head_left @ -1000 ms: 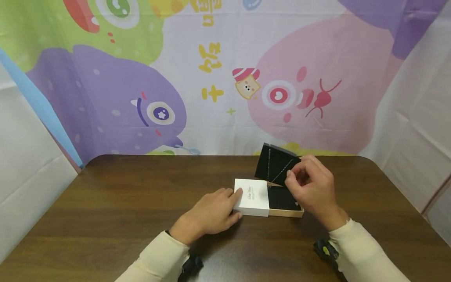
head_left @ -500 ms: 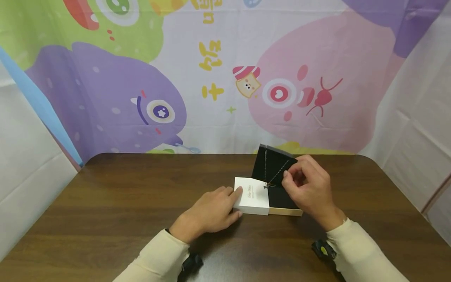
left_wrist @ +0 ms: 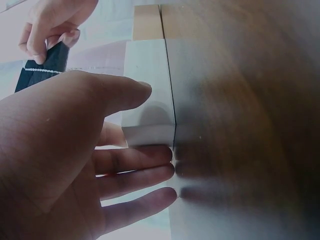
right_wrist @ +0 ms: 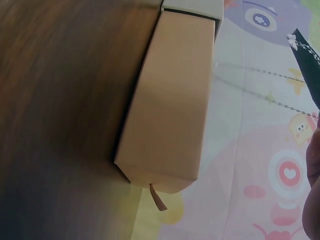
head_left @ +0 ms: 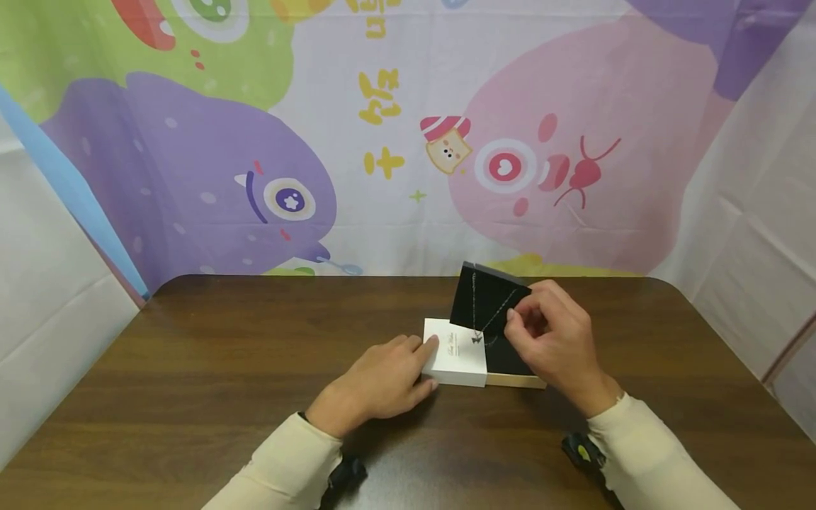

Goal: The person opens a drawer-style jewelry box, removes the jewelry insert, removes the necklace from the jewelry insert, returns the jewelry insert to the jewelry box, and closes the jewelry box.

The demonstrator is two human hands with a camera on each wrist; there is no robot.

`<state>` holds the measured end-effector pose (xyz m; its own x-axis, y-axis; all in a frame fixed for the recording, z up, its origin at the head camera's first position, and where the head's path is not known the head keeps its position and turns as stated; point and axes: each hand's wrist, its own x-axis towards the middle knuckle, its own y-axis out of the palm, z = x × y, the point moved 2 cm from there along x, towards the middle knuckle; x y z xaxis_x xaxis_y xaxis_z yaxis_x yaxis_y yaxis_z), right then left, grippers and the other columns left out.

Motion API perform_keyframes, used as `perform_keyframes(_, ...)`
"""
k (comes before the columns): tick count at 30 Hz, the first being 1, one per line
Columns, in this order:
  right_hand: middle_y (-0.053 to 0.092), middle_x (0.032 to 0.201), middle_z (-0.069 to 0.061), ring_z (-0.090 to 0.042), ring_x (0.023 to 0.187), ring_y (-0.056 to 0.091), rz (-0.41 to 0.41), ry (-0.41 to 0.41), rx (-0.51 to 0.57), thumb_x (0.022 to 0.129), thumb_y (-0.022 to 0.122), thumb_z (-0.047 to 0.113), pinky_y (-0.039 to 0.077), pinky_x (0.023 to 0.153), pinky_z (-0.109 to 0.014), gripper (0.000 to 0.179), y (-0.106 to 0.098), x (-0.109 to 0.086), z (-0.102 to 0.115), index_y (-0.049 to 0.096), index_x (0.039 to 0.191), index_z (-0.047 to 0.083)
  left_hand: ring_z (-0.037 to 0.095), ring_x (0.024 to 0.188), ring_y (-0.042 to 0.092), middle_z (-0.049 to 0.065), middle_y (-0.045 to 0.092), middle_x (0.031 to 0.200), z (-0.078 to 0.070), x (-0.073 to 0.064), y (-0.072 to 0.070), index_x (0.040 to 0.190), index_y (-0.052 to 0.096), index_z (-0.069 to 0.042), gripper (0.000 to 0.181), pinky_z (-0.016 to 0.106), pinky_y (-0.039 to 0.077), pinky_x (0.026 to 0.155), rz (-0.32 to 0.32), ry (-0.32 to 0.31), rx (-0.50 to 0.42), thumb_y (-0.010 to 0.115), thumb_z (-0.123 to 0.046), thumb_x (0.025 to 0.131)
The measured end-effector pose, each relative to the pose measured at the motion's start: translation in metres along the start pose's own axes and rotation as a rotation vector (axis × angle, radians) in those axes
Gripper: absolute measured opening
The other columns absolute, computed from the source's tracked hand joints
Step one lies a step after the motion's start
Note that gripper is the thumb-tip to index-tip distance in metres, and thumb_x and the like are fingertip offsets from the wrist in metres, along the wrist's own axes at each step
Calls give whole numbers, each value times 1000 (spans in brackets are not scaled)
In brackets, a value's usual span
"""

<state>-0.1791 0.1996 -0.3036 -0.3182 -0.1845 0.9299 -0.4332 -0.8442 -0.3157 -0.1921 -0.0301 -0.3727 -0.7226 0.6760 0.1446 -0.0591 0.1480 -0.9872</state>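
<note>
My left hand (head_left: 385, 379) rests at the left end of a white box sleeve (head_left: 440, 327), index finger on top and thumb along the near side. In the left wrist view its fingers lie fairly straight against the sleeve (left_wrist: 147, 60). From the sleeve's right end sticks out a tan drawer (head_left: 516, 381) with a black interior. My right hand (head_left: 561, 340) pinches the lower right edge of a tilted black jewelry pad (head_left: 474, 301) above the box. A thin silver necklace (head_left: 474, 297) runs over the pad, its small pendant (head_left: 477, 339) dangling below it over the sleeve.
The box sits on a dark wooden table (head_left: 223, 368). A cartoon-printed curtain (head_left: 408, 234) stands behind the table, with pale cloth at both sides. A small ribbon tab (right_wrist: 158, 197) pokes out of the drawer's end in the right wrist view.
My right hand has moved slightly left with the pad, so its lower left corner now overlaps the sleeve. The pendant has come into view, hanging below the pad. My left hand stays put.
</note>
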Motion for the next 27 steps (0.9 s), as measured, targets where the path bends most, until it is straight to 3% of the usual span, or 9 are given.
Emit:
perform_keyframes(13,54,75,-6,-12,57,47,21,10,-15,78,65,6,38,51,-18,8,7,-21,-28,58,74,3,24,105,61,11,64,119,0,1,0,143,50,-3,60,40,53,84,7,-9,-4,62,-40,98)
perform_keyframes(27,55,78,-4,-10,58,48,48,14,-13,80,65,9,39,51,-18,7,9,-26,-32,59,78,4,24,101,61,11,64,117,0,1,1,143,50,-3,59,40,54,82,-1,4,0,62,-40,98)
